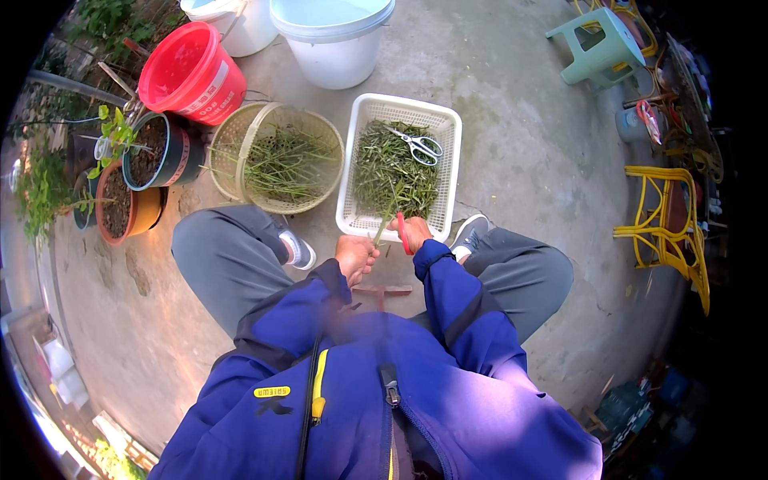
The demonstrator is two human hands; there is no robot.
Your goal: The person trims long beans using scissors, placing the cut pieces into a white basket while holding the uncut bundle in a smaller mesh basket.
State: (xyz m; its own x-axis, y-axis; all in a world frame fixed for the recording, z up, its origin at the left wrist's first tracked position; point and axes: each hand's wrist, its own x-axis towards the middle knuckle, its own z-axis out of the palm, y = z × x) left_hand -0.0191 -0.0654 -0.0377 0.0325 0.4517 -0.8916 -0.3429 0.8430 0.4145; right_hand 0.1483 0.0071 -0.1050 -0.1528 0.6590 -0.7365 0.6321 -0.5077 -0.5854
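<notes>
Between my knees, my left hand (356,258) is closed around a few thin green stems (384,223) that point up over the near rim of a white plastic basket (454,174). My right hand (418,230) grips red-handled scissors (404,234) beside those stems; their blades are hard to make out. Short cut green pieces (381,171) fill the basket's bottom. On top of them lies a second pair of scissors (423,150) with white handles. To the left, a woven bamboo basket (223,171) with an arched handle holds long uncut green stems (288,165).
A red bucket (180,78) and white buckets (336,54) stand beyond the baskets. Potted plants (141,210) line the left. At right are a pale green plastic stool (600,48) and a yellow-framed chair (666,222). A low stool's reddish frame (384,290) shows beneath me.
</notes>
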